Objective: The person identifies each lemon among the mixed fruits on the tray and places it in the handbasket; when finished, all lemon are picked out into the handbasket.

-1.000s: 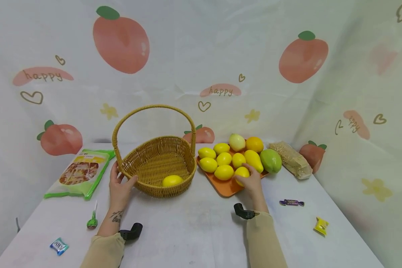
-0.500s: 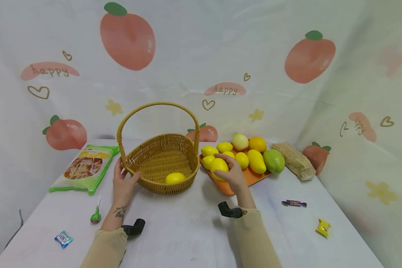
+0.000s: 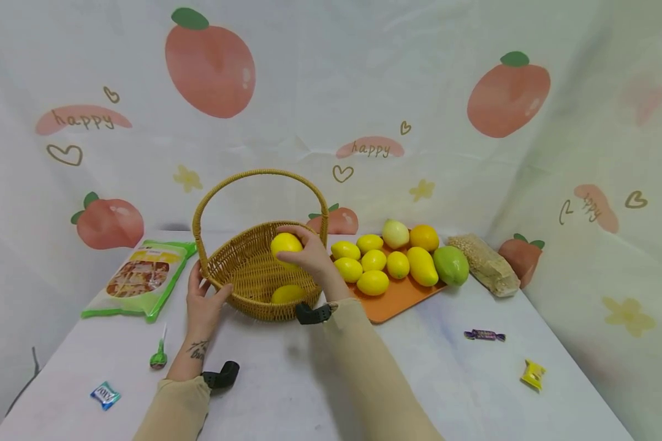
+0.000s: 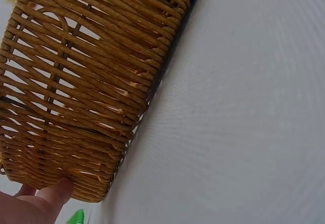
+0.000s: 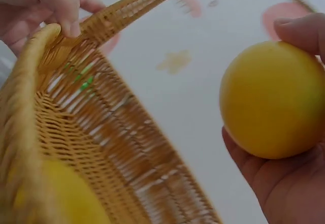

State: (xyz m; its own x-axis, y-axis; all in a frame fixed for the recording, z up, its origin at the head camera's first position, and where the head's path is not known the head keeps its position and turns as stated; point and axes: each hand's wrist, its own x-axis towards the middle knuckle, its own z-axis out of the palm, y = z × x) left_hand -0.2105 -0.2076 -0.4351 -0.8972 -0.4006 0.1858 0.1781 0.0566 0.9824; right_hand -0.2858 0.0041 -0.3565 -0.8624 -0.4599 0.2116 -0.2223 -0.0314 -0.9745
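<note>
A wicker basket [image 3: 262, 311] with a tall arched handle stands left of the middle in the head view. My left hand [image 3: 204, 306] grips its left rim near the handle's foot, thumb at the front. The left wrist view shows the woven outer wall [image 4: 86, 92] with fingertips on its end. My right hand [image 3: 315, 257] holds a yellow lemon [image 3: 285, 246] between thumb and fingers, above the basket's opening. Another lemon [image 3: 288, 294] lies inside near the front wall. In the right wrist view the held lemon [image 5: 274, 99] appears large, beside the basket's rim.
An orange tray [image 3: 388, 311] to the right bears several lemons [image 3: 372, 283], a mango [image 3: 422, 266], an orange [image 3: 423, 237] and a green fruit [image 3: 451, 265]. Bagged goods [image 3: 143, 275] lie left, another pack [image 3: 485, 263] right. Wrapped candies [image 3: 484, 335] and a lollipop [image 3: 158, 355] lie nearer.
My right hand has picked a lemon off the tray's front and carried it left, over the basket. My left hand stays on the rim.
</note>
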